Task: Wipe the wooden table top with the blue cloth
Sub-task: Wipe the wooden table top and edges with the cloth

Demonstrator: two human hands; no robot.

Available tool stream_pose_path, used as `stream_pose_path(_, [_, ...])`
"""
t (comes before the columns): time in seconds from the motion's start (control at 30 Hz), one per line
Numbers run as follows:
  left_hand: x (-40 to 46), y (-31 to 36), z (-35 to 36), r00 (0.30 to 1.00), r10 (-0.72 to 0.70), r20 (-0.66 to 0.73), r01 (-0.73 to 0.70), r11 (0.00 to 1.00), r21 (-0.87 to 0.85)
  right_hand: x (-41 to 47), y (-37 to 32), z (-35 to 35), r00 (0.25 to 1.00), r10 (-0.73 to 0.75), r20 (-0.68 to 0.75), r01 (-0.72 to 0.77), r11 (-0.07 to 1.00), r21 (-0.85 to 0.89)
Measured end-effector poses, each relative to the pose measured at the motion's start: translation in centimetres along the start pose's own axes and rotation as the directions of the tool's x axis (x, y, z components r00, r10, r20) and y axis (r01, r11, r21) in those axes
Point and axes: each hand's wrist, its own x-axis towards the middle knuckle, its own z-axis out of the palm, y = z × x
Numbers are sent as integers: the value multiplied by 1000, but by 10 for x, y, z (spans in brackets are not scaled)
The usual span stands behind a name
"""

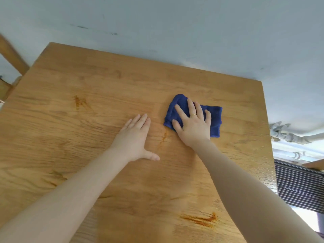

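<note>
A wooden table top (87, 88) fills most of the view. A folded blue cloth (214, 120) lies on it right of centre. My right hand (192, 123) presses flat on the cloth with its fingers spread and straight; a ring shows on one finger. My left hand (136, 137) rests flat on the bare wood just left of the cloth, fingers together and thumb out. Orange-brown smears mark the wood at the far left (79, 101), between the hands (164, 137) and near the front right (203, 220).
A pale wall (175, 23) runs behind the table's far edge. A wooden chair part (10, 55) stands at the left. At the right lie grey pipes (287, 135) and a dark ribbed radiator (298, 186), past the table's right edge.
</note>
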Motion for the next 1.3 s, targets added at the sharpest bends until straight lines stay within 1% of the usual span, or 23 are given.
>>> stream_pose_path(0.07, [-6, -9, 2, 999, -36, 1, 36, 998, 52, 25, -5, -3, 1000, 1, 21, -1, 1000, -6])
stream_pose_path(0.1, [-9, -12, 3, 998, -61, 5, 60, 996, 68, 30, -6, -3, 999, -32, 33, 33, 999, -20])
stream_pose_path(0.2, [-11, -13, 2, 995, -96, 13, 94, 990, 105, 14, 0, -3, 970, -236, 58, 239, 969, -56])
stream_pose_path(0.3, [-7, -12, 0, 996, -94, 0, 94, 990, 105, -23, 2, -1, 904, -422, 63, 425, 904, -41])
stream_pose_path(0.37, [-7, -13, 0, 995, -98, -3, 98, 992, 78, -30, 3, -1, 866, -495, 74, 495, 869, 15])
stream_pose_path(0.43, [-6, -16, 2, 996, -92, -14, 93, 995, 41, -18, 6, -4, 852, -518, 73, 516, 855, 53])
stream_pose_path(0.5, [-6, -19, 5, 997, -82, -15, 82, 997, 12, 6, 7, -5, 876, -478, 58, 476, 878, 52])
stream_pose_path(0.57, [-7, -20, 9, 996, -86, -20, 86, 996, 6, 32, 1, -5, 933, -356, 50, 356, 934, 12])
stream_pose_path(0.63, [-7, -21, 11, 995, -96, -42, 96, 995, 13, 45, -7, -2, 960, -278, 38, 280, 959, -39])
stream_pose_path(0.7, [-9, -17, 7, 994, -105, -18, 106, 994, 16, 30, -11, -2, 951, -306, 45, 309, 948, -79])
stream_pose_path(0.83, [-9, -12, 3, 992, -130, 3, 130, 991, 26, -41, -12, 1, 853, -510, 109, 516, 856, -37])
stream_pose_path(0.9, [-9, -13, 3, 992, -124, -1, 124, 992, 20, -55, -11, 4, 826, -550, 121, 556, 831, -21])
stream_pose_path(0.93, [-9, -13, 4, 992, -125, -4, 125, 992, 19, -53, -12, 4, 828, -547, 122, 554, 832, -24])
stream_pose_path(1.0, [-9, -15, 4, 993, -115, -7, 116, 993, 32, -35, -13, 2, 868, -488, 86, 492, 870, -32])
stream_pose_path(1.07, [-6, -17, 8, 994, -112, -9, 112, 993, 38, -11, -18, 1, 933, -348, 88, 353, 934, -52])
stream_pose_path(1.13, [-4, -18, 10, 994, -112, -9, 112, 993, 34, 6, -25, 1, 965, -246, 89, 254, 963, -92])
stream_pose_path(1.23, [-5, -20, 13, 994, -108, -13, 109, 994, 31, -9, -35, 1, 969, -224, 104, 234, 966, -105])
stream_pose_path(1.3, [-7, -22, 14, 995, -89, -36, 89, 996, 9, -41, -43, 7, 958, -266, 109, 277, 956, -99])
